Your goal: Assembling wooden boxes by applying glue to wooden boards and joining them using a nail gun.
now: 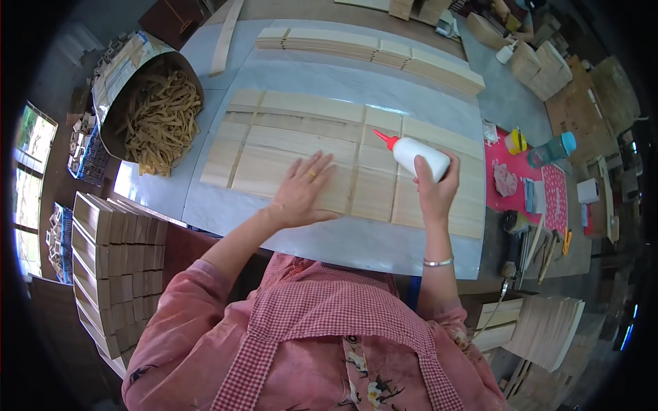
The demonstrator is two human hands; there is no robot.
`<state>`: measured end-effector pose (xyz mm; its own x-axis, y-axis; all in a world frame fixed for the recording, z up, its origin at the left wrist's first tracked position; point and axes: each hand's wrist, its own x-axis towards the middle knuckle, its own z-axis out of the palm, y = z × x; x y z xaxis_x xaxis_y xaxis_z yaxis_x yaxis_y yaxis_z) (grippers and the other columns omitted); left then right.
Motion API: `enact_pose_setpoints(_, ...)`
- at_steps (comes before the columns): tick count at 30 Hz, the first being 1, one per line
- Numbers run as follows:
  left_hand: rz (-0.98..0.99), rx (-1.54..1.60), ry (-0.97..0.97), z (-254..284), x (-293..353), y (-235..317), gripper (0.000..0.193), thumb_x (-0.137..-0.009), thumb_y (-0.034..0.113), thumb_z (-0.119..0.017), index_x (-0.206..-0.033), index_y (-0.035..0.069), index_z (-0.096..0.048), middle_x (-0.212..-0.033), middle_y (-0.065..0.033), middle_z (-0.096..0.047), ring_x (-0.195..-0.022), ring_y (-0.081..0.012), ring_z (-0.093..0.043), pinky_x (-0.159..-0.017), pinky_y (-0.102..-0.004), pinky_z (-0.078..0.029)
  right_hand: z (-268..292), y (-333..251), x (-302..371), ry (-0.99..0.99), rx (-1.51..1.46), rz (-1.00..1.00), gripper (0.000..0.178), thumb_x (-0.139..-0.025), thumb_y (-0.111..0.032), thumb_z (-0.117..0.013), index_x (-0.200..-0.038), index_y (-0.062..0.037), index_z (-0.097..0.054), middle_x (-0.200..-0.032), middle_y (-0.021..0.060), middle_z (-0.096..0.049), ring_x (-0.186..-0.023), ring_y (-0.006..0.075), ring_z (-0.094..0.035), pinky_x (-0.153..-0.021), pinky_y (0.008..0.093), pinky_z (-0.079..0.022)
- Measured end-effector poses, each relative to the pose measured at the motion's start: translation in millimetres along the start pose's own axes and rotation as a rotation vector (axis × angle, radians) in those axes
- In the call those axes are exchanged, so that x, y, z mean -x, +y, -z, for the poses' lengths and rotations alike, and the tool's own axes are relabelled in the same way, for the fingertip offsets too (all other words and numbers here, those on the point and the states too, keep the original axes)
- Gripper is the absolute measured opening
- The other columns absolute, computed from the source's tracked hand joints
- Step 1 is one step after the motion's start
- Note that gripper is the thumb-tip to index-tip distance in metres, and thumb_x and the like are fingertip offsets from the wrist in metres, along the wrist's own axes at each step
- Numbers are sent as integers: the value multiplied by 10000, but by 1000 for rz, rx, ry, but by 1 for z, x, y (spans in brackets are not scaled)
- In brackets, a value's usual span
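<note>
My right hand (439,185) is wrapped round a white squeeze bottle (417,156) with a red pointed nozzle. The bottle is tilted, its nozzle toward the upper left, above a row of pale wooden boards (295,144) laid side by side on the table. Thin grooves run across these boards. My left hand (305,188) lies flat on the boards left of the bottle, fingers stretched out and slightly spread, with nothing in it.
Behind the boards lies a long stack of wooden strips (384,51) on the grey marbled table (329,246). A container of thin wood strips (164,113) stands at the left. Stacked wooden boxes (123,253) are lower left. On the right are a pink cloth (504,185) and a teal bottle (548,152).
</note>
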<state>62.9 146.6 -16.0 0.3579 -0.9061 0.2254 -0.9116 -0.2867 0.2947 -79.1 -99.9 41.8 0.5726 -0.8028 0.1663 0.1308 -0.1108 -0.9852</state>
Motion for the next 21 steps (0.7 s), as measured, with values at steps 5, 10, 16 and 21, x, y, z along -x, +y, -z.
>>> enact_pose_setpoints(5,68,-167,-123,1,13,-25,996,-815,652,-653,-1539,39,-350,-1652,-146,-263,-1547,-327,-183,-1233,-540,-167,-28,59,-45,61,225,-76,541,-895,-327,-725,-1246,7,-483,-1114,201,-602,-899,283,-630,-741,359,-541)
enact_pose_setpoints(10,86,-149,-124,2,12,-29,1018,-805,660,-642,-1552,39,-337,-1661,-141,-252,-1549,-325,-184,-1234,-542,-152,-56,85,-77,133,345,-54,567,-906,-387,-700,-1238,23,-491,-1121,238,-621,-936,335,-644,-846,417,-526)
enact_pose_setpoints(16,97,-121,-101,1,11,-28,1010,-788,638,-656,-1545,41,-355,-1655,-132,-274,-1546,-311,-198,-1232,-541,-158,-74,88,-79,151,437,-34,578,-905,-397,-693,-1238,31,-493,-1104,249,-638,-955,366,-652,-881,433,-517)
enact_pose_setpoints(21,107,-131,-101,-3,14,-29,1005,-777,633,-666,-1536,45,-371,-1646,-124,-295,-1541,-307,-214,-1229,-538,-172,-69,85,-56,164,448,1,551,-896,-370,-704,-1226,22,-503,-1080,231,-648,-940,362,-654,-860,426,-524)
